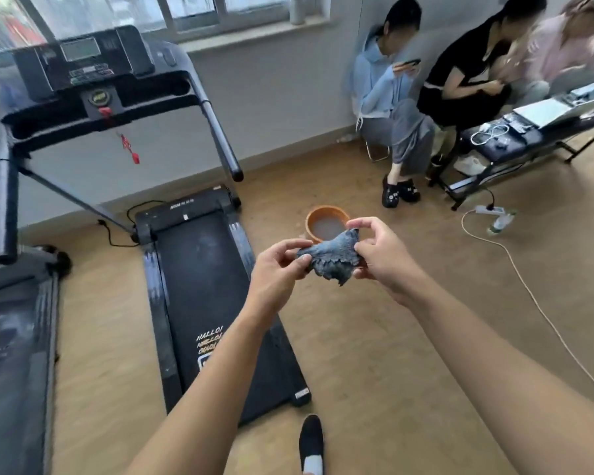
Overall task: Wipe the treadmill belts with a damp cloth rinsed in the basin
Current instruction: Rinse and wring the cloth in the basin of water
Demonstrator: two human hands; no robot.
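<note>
1. Both bare forearms reach forward from the bottom edge; the hands meet near frame centre, up off the floor point(391, 354).
2. Left hand point(278, 269): thumb and first fingers pinch the cloth's left corner; remaining fingers curl loosely.
3. Right hand point(381, 258): thumb and index arch over and pinch the top right corner; lower fingers tuck under the cloth's right edge.
4. Cloth point(333, 258): dark blue-grey, crumpled, stretched between both hands; lower edge hangs in a ragged point; held in the air, overlapping the basin in view.
5. Basin point(324, 208): orange, round, on the floor just right of the flat treadmill's far end; holds cloudy grey water; near side hidden behind cloth and right hand.
6. Flat treadmill point(199, 286): black, lies on the floor under the left forearm; belt shows pale smears; white lettering near its close end, partly covered by the arm.
7. Big treadmill point(93, 80): stands at left with console, handrails and a red key dangling; its belt at bottom left has pale streaks.
8. Floor is light wood-look; a white cable point(528, 286) crosses the right side to a power strip point(489, 210); a plastic bottle point(501, 222) lies beside the strip; a black shoe point(311, 440) sits at the bottom edge.
9. Three people point(388, 97) sit by the far wall at right, next to a dark bench point(515, 142) loaded with devices and cords; windows run above; this area is blurred.
</note>
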